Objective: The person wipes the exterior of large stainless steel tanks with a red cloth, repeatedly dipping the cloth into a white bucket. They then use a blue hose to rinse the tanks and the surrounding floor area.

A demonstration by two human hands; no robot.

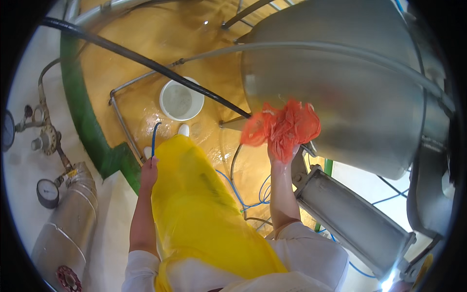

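Note:
My right hand (283, 155) is raised and grips a crumpled orange mesh cloth (282, 125) against the lower side of a large steel tank (350, 82). My left hand (149, 171) hangs at my side and holds the end of a thin blue hose (153, 138) that points down at the wet yellow floor (146, 39). A yellow plastic apron (199, 209) covers my front, and the toes of my white boots (183, 129) show below it.
A white bucket (181, 100) stands on the floor ahead. A black hose (146, 61) crosses diagonally above it. Pipes, valves and a gauge (47, 192) line the left wall beside a green curb (82, 112). A steel housing (352, 224) and blue tubing (253, 197) lie at right.

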